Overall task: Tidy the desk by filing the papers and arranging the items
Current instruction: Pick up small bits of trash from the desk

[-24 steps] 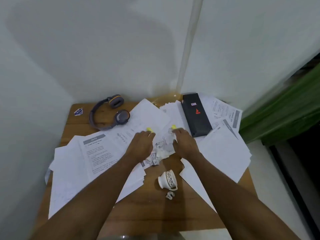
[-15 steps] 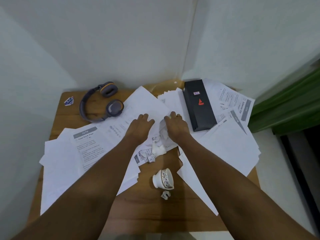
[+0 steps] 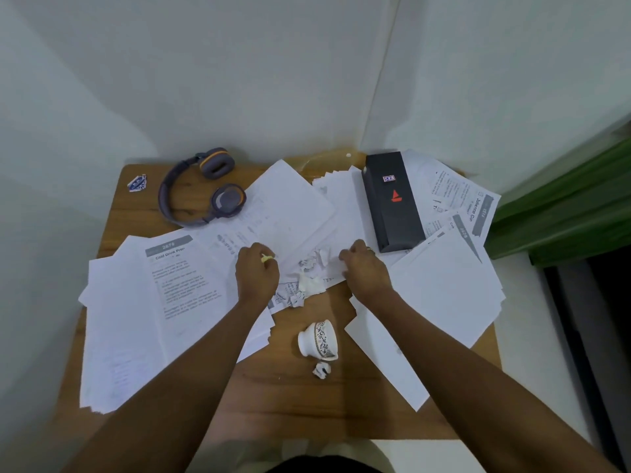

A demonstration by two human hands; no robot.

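While both forearms reach out over the wooden desk (image 3: 307,404), the left hand (image 3: 257,274) sits knuckles up with its fingers curled in, pinching a small yellow object (image 3: 267,258) at the fingertips. The right hand (image 3: 365,268), a ring on one finger, has its fingers curled down onto the loose sheets in the middle; I cannot tell whether it grips the paper or only presses on it. Between the two hands lies a crumpled paper (image 3: 309,278), touching neither.

Nearer the person a patterned teacup (image 3: 319,339) lies on its side, foot to the left and rim to the right, with a small paper scrap (image 3: 321,369) just beside it. Grey headphones (image 3: 201,189) rest at the far left, one earcup overlapping a tilted central sheet (image 3: 283,206), and a small badge (image 3: 137,183) lies left of them. A black box (image 3: 392,199) sits on the papers at the far right, its long axis running away from the person.

The left stack of papers (image 3: 143,312) lies lengthwise near to far, its printed heading at the far end; the right stack (image 3: 440,295) lies skewed, one corner pointing toward the person.
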